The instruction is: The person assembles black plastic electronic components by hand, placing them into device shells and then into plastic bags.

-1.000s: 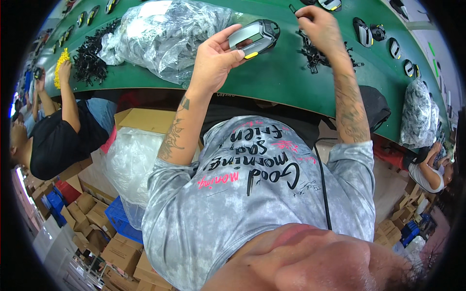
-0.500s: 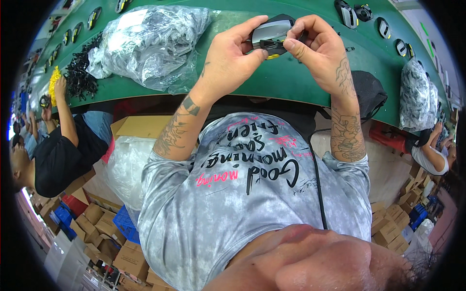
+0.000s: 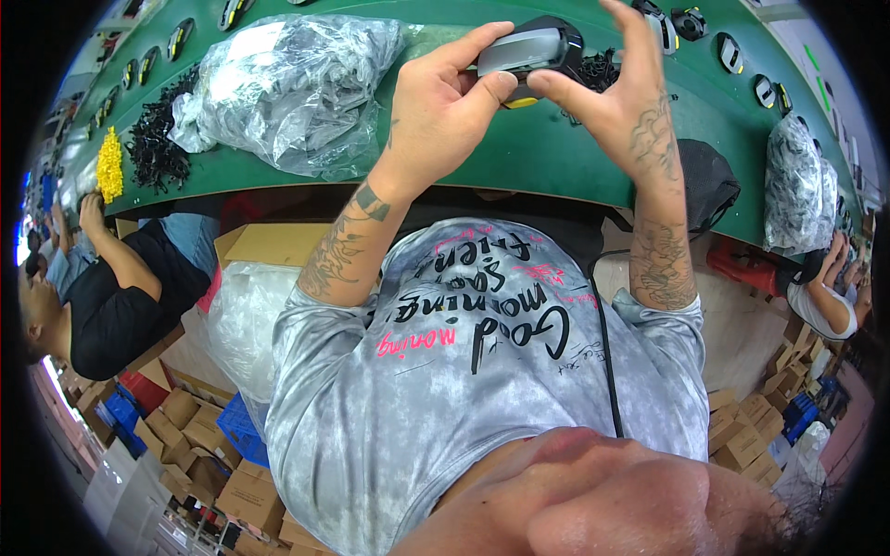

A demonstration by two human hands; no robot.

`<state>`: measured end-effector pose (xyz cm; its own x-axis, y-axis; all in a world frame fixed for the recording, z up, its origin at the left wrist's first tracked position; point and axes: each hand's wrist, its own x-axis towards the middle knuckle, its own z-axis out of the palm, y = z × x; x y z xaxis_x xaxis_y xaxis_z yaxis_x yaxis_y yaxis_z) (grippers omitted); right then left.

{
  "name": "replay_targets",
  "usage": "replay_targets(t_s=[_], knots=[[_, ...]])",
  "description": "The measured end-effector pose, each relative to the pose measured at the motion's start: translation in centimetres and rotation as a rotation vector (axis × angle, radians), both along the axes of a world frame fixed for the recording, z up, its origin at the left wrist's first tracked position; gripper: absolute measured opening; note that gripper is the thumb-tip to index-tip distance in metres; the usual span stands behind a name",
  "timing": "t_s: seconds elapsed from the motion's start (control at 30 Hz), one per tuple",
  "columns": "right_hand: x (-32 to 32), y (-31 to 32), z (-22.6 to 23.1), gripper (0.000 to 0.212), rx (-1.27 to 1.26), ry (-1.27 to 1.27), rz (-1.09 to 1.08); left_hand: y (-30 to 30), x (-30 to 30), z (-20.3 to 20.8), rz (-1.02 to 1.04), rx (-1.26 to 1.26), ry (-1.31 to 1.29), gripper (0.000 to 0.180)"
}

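Note:
My left hand grips a mouse-shaped plastic housing, black and grey with a yellow lower edge, thumb at its near side and fingers behind. My right hand has its fingers raised and spread, its thumb beside the housing's right end; whether the thumb touches it I cannot tell. Behind that hand lies a pile of small black parts, partly hidden by the fingers. Both hands are above a green work surface.
A large clear plastic bag lies left of my hands, beside black pieces and yellow pieces. Similar housings line the far side. At right are a black bag and a filled plastic bag. A co-worker sits at left.
My right hand has opened and moved off the housing, its fingers now spread upward. The housing has tilted slightly in my left hand. The co-worker's hand at left has left the yellow pieces.

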<state>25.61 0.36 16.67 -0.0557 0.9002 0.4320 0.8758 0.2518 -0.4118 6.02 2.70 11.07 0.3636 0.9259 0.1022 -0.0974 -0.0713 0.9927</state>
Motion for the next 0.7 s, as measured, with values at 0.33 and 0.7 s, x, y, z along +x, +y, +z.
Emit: replay_targets(t_s=[0.33,0.7], knots=[[-0.1,1.2,-6.2,0.07,-0.263,1.031,0.262,0.4,0.6,0.1,0.006,-0.022,0.038,0.042],[1.0,2.6,-5.6,0.065,-0.223,1.201,0.452,2.9,-0.9,-0.2,-0.141,-0.149,-0.243,0.054]])
